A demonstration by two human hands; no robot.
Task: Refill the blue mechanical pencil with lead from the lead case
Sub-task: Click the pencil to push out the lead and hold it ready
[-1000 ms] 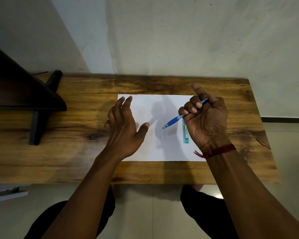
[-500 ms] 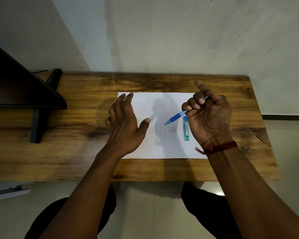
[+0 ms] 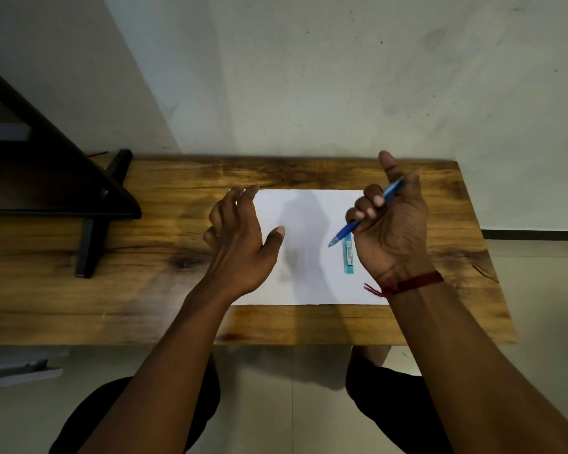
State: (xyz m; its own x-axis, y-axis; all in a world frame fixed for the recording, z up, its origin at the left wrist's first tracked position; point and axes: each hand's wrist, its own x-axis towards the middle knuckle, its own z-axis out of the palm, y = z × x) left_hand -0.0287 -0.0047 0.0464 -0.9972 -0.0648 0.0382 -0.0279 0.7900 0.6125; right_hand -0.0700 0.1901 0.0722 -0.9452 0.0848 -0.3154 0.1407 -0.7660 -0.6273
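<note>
1. Nearest, both forearms reach in from the bottom edge, cut off by the frame; dark-clothed knees show below the table's near edge.
2. A red thread band (image 3: 410, 284) circles the right wrist, its loose ends trailing left.
3. The wooden table (image 3: 177, 303) carries a white sheet of paper (image 3: 309, 283); its left and right near corners are hidden behind the hands.
4. The left hand (image 3: 240, 247) hovers over the sheet's left edge, spread loosely with the thumb out, holding nothing.
5. The lead case (image 3: 348, 257) lies on the paper just left of the right hand, long axis near-to-far; its print is too small to read and its far end is crossed by the pencil.
6. The right hand (image 3: 391, 231) is curled around the blue mechanical pencil (image 3: 348, 230), thumb raised; the tip points near-left, and the barrel's middle is hidden by the fingers.
7. At far left a dark stand (image 3: 89, 224) is partly cut off.
8. Compared with half a second ago, the hands and pencil sit almost unchanged; the case has not moved.
</note>
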